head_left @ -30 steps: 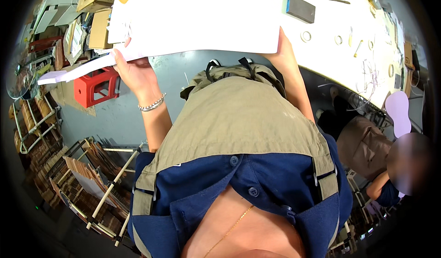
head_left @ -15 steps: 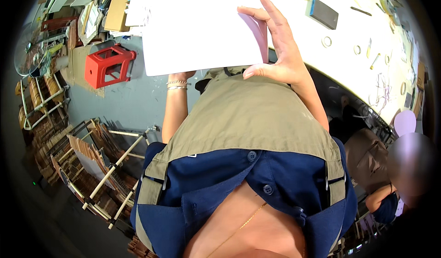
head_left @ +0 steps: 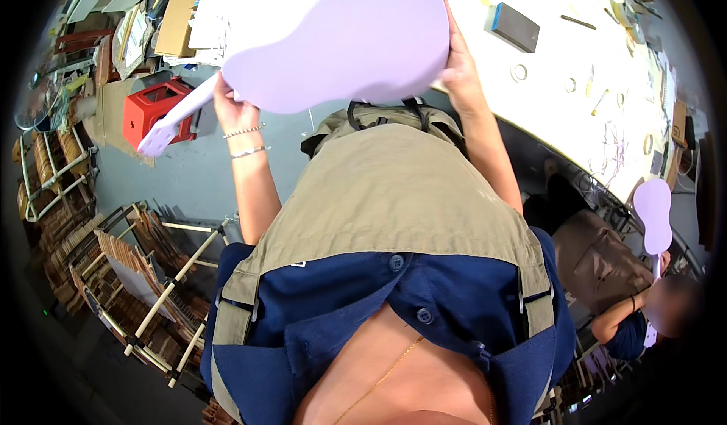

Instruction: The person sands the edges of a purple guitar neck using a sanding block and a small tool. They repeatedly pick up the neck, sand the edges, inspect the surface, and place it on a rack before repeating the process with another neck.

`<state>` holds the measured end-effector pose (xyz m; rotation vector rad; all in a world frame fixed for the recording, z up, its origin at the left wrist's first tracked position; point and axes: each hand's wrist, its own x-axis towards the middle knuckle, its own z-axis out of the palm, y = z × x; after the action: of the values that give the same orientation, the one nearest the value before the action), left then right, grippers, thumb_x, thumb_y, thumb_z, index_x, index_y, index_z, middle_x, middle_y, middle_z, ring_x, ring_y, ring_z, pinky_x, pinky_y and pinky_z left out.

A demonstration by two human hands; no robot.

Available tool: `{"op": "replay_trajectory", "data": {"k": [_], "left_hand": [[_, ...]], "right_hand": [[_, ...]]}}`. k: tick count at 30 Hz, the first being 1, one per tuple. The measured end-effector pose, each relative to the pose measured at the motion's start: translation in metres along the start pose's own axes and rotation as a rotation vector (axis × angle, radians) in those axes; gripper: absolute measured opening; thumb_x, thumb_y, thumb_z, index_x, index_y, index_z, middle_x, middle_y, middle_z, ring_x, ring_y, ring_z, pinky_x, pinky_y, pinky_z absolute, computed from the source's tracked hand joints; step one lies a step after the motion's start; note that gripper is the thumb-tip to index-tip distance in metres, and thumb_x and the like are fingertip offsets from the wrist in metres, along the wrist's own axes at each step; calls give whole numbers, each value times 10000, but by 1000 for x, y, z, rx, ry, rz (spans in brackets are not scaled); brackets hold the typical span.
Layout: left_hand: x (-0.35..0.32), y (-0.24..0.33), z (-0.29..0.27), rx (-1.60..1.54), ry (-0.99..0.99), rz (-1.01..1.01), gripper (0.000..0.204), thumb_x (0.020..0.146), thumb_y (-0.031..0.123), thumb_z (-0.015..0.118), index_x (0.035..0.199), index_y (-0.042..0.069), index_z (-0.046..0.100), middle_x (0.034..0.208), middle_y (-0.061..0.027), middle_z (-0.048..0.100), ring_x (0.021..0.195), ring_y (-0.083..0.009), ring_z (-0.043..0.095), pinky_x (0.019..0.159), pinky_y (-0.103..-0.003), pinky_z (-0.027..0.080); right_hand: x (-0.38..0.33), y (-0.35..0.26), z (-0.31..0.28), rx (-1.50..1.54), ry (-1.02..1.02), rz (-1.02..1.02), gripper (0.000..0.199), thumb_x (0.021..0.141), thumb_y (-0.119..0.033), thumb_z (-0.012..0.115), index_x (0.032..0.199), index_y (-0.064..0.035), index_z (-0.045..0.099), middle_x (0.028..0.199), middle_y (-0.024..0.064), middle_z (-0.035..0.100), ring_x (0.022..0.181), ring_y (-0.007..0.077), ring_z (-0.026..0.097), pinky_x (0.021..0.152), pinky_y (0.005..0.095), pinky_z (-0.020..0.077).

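A lilac ukulele (head_left: 348, 42) without visible strings is held across in front of me, over the near edge of the white table. Its plain, smooth face is towards me, and its neck and headstock point down to the left. My left hand (head_left: 233, 107) is closed round the neck where it joins the body. At the other end, my right hand (head_left: 460, 69) grips the rounded rim of the body, with some fingers hidden behind it. The side turned away from me does not show.
On the white table (head_left: 545, 114) lie a dark block (head_left: 516, 27), tape rolls and small tools. A red stool (head_left: 155, 107) stands on the floor at left, near racks (head_left: 170, 289) of wooden parts. At right a co-worker holds another lilac ukulele (head_left: 653, 205).
The ukulele has turned from a foreshortened view to show its broad face, its neck now visible at left. My left hand has come out from underneath; my right hand has closed on the rim.
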<state>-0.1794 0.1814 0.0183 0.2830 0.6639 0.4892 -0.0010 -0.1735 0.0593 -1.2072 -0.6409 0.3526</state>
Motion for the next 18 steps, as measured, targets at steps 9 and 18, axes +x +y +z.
{"op": "replay_trajectory", "data": {"k": [9, 18], "left_hand": [[-35, -31, 112, 439, -87, 613, 507, 860, 318, 653, 1270, 123, 427, 793, -63, 587, 797, -223, 603, 828, -415, 516], [-60, -50, 157, 631, -314, 716, 669, 883, 265, 630, 1393, 37, 262, 855, -103, 598, 881, -239, 618, 870, -412, 492]], "right_hand": [[-9, 39, -7, 28, 162, 232, 1199, 531, -103, 884, 1476, -65, 148, 1415, 134, 369, 1288, 219, 365, 1061, 349, 312], [-1, -13, -13, -615, 191, 116, 1123, 554, -124, 864, 1456, -47, 200, 1439, 197, 333, 1324, 307, 346, 1066, 391, 320]]}}
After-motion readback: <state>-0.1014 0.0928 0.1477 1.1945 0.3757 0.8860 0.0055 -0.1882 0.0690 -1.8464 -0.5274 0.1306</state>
